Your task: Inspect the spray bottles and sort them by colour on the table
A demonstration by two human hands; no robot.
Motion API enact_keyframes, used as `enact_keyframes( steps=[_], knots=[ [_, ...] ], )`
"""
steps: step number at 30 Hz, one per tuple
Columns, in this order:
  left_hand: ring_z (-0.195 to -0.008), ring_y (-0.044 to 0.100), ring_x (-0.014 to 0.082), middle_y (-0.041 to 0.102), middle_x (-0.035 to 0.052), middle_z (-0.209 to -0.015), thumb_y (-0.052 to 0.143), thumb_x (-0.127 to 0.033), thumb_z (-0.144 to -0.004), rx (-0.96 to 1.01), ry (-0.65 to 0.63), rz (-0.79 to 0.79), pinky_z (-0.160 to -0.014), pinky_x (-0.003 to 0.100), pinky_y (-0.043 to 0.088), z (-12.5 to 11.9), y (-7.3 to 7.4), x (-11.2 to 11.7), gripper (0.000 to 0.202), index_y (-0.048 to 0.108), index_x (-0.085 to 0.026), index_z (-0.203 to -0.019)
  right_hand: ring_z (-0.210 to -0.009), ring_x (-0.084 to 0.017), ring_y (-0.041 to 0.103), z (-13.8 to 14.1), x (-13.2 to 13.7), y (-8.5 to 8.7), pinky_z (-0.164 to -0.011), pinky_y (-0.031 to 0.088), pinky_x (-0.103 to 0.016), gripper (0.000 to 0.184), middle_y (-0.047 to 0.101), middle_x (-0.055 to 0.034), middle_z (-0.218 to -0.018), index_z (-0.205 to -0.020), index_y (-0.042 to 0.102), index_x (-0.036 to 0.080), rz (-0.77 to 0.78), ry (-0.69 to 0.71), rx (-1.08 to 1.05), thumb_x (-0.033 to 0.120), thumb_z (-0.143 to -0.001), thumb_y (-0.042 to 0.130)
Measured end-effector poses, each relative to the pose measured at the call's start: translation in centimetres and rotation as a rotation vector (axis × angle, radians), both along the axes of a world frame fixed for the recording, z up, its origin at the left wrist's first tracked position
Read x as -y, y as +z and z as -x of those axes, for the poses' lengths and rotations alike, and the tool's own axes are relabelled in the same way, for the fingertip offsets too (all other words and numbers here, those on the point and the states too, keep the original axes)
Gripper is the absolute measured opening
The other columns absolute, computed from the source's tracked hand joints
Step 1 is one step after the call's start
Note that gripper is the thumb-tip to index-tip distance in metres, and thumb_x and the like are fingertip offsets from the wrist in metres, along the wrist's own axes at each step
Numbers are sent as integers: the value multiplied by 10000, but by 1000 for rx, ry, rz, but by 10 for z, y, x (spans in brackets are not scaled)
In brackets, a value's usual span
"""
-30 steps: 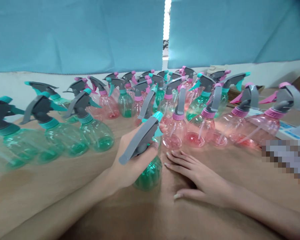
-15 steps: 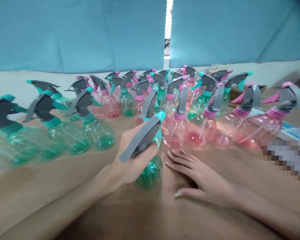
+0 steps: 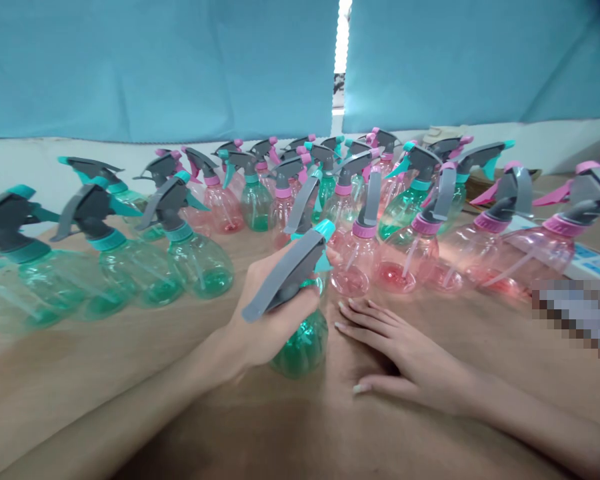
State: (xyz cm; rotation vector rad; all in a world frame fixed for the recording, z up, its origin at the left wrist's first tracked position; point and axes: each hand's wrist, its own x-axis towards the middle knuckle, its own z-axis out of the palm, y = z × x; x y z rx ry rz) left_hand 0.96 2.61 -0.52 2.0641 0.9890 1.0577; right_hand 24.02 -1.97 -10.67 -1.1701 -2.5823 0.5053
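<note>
My left hand is wrapped round the neck of a green spray bottle with a grey trigger head and teal nozzle. The bottle stands upright on the wooden table, just in front of me. To the right of the bottle, my right hand lies flat on the table with its fingers stretched out, holding nothing. Its fingertips are close to the bottle's base.
Several green spray bottles stand at the left and several pink ones at the right, with more of both crowded behind. A blue curtain hangs beyond the table. A pixelated patch lies at the right.
Both hands and the held bottle keep their places. The view has shifted slightly, so everything sits a little further right in the picture.
</note>
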Motion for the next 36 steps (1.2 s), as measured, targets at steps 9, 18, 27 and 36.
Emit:
enact_keyframes(
  steps=[9, 18, 27, 36],
  knots=[
    [-692, 553, 158, 524, -32, -666, 525, -169, -791, 43, 31, 18, -627, 290, 443, -3, -2, 1, 93, 513, -216, -712, -1459, -296, 204, 0, 1, -2, -1180, 197, -532, 777, 272, -50, -1579, -1505, 317, 266, 20, -15, -13, 627, -863, 564],
    [-616, 489, 127, 567, -32, -709, 520, -187, -822, 69, 76, 58, -589, 294, 369, -6, -3, 6, 131, 473, -212, -703, -1456, -292, 216, 1, 0, 0, -1175, 212, -535, 777, 275, -55, -1576, -1506, 314, 256, 2, -18, 2, 634, -869, 548],
    [-626, 480, 132, 533, -36, -690, 520, -196, -812, 44, 69, 84, -605, 301, 366, -6, 0, 7, 126, 462, -215, -701, -1452, -293, 229, 0, 1, -1, -1166, 227, -548, 747, 284, -62, -1572, -1504, 314, 252, -9, -15, -3, 607, -888, 542],
    [-587, 426, 142, 424, -43, -634, 526, -169, -754, 72, 34, 90, -554, 287, 362, -3, -2, 1, 128, 439, -233, -687, -1443, -306, 252, 1, 2, -3, -1173, 212, -546, 745, 318, -57, -1561, -1502, 318, 286, 10, -24, -79, 573, -873, 595]
  ],
)
